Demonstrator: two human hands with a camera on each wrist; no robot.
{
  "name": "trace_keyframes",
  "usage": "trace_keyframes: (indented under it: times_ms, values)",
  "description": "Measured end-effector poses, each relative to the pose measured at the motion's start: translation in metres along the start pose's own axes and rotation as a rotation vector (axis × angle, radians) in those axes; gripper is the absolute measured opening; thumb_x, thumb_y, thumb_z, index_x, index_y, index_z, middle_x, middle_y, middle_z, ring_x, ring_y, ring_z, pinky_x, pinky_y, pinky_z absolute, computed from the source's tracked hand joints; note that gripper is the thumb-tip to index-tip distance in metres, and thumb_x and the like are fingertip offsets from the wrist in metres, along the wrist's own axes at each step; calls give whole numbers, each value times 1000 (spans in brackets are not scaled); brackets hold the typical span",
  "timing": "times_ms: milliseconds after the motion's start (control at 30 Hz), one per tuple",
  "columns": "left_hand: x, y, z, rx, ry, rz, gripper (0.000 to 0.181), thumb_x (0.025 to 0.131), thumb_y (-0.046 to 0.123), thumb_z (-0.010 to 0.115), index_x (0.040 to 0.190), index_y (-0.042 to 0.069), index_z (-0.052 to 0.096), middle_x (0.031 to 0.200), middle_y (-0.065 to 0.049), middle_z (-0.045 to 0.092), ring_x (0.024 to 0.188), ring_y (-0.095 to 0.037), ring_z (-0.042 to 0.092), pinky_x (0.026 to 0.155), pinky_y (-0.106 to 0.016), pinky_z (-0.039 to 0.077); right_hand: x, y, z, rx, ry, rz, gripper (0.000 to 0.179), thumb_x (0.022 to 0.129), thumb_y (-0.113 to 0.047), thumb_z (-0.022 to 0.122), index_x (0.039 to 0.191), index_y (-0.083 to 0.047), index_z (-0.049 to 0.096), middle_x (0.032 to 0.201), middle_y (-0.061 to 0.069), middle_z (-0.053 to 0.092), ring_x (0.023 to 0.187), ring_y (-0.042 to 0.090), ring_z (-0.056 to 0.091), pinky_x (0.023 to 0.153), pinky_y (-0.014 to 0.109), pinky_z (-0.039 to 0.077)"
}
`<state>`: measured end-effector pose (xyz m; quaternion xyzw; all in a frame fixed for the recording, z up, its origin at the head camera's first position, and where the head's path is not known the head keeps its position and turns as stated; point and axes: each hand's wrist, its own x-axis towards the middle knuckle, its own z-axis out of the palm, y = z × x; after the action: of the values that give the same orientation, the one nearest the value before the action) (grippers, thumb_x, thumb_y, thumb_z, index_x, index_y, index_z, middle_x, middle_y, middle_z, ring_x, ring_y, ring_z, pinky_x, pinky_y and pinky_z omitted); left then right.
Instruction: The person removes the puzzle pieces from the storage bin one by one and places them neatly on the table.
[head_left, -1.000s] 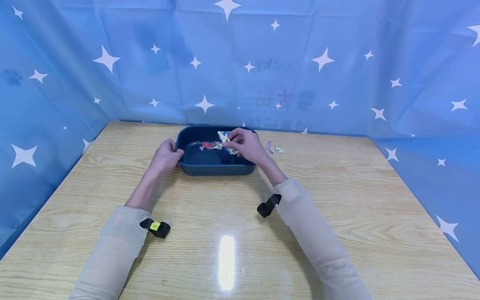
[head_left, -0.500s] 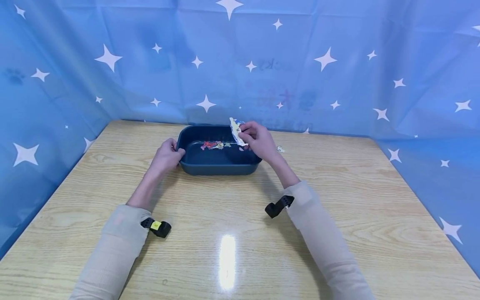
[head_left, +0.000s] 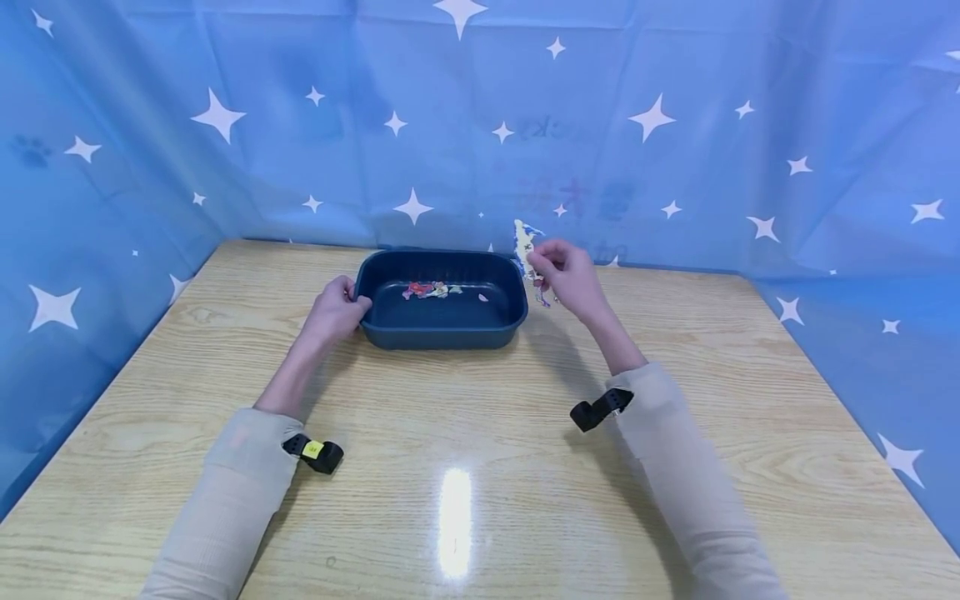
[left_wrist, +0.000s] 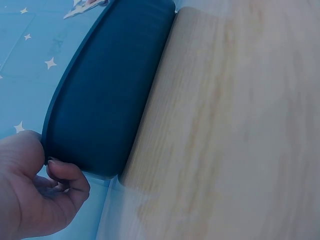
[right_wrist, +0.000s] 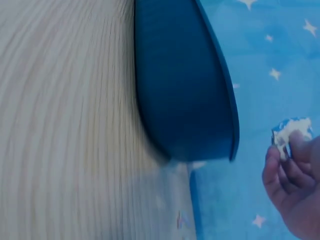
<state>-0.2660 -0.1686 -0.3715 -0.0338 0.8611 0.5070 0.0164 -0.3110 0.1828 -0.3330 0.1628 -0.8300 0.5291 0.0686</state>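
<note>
Cutouts (head_left: 431, 290), red and pale, lie inside the dark blue tub (head_left: 441, 339) in the head view, a small pink scrap (head_left: 483, 297) to their right. My left hand (head_left: 330, 310) grips the tub's left end, fingers (head_left: 342, 287) curled round the rim. My right hand (head_left: 572, 273) pinches a white-and-blue cutout (head_left: 524, 240) just beside the tub's right end, raised off the wooden surface (head_left: 390, 467).

From my left wrist, I see those fingers clasping the tub's corner.

From my right wrist, my fingers grasp the cutout before the starry cloth (right_wrist: 275, 47), apart from the tub; a blurred coloured piece (right_wrist: 181, 220) lies on the surface.
</note>
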Motion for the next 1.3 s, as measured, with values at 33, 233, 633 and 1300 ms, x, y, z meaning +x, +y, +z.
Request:
trace_keyframes:
  times_ms: [33, 233, 633, 1300]
  values:
    - [0, 0, 0, 0, 0, -2, 12, 97, 7, 49, 90, 6, 39, 79, -8, 45, 65, -17, 51, 57, -26, 44, 0, 3, -4, -7, 6, 2, 28, 103, -17, 60, 109, 10, 61, 91, 20, 63, 62, 14, 61, 59, 24, 53]
    - [-2, 1, 1, 1, 3, -12, 12, 98, 8, 48, 90, 6, 39, 81, -9, 44, 67, -18, 50, 58, -26, 43, -4, 22, -27, -67, 26, 58, 31, 102, -19, 60, 111, 11, 62, 96, 23, 65, 64, 15, 64, 61, 24, 54]
    - [-2, 1, 1, 0, -4, -15, 12, 98, 8, 48, 91, 6, 39, 83, -9, 43, 70, -20, 50, 60, -27, 44, -16, 50, -59, -262, 35, 291, 25, 103, -10, 56, 116, 11, 59, 106, 25, 63, 75, 20, 67, 75, 35, 59]
    - [-2, 1, 1, -3, -3, -9, 12, 98, 8, 48, 90, 6, 39, 82, -10, 43, 69, -20, 50, 60, -27, 43, -21, 82, -69, -382, -10, 433, 29, 99, -14, 64, 115, 10, 65, 102, 22, 68, 67, 9, 62, 63, 22, 54]
